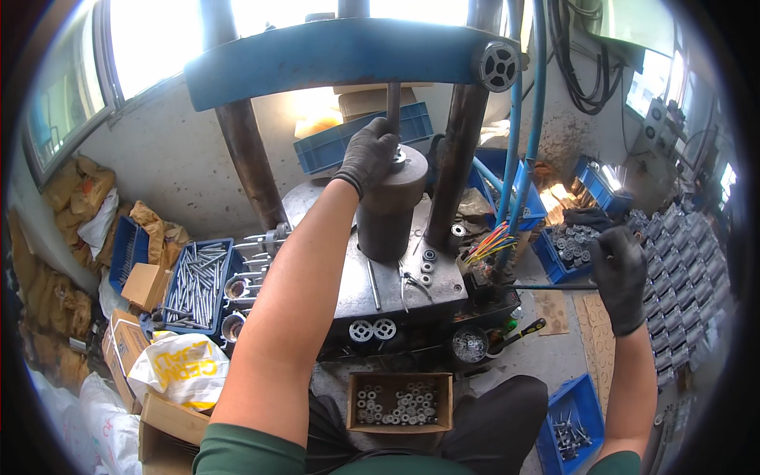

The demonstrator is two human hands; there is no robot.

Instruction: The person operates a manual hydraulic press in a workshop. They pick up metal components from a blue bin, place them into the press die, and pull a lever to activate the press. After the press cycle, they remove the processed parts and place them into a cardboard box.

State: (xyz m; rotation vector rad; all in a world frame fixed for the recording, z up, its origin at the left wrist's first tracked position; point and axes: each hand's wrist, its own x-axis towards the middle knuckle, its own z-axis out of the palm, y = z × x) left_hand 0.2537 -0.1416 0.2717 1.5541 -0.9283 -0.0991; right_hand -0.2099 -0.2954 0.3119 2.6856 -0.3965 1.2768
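My left hand (370, 154), in a dark glove, reaches to the top of an upright steel cylinder (388, 226) on the press bed. Its fingers curl closed beside a small metal ring (400, 157) on the cylinder top, just under a thin vertical press rod (393, 107). What the fingers grip is hidden. On the right, my gloved right hand (620, 281) is raised with its fingers curled in, near a blue bin of small metal wheels (571, 245). Whether it holds a part cannot be made out.
A blue press beam (340, 63) spans overhead between dark columns (252, 162). Pliers (412, 285), a metal rod (374, 285) and small rings (427, 267) lie on the bed. A cardboard box (400, 427) holds wheels; blue bins hold metal rods (198, 281) and wheeled pins (570, 435).
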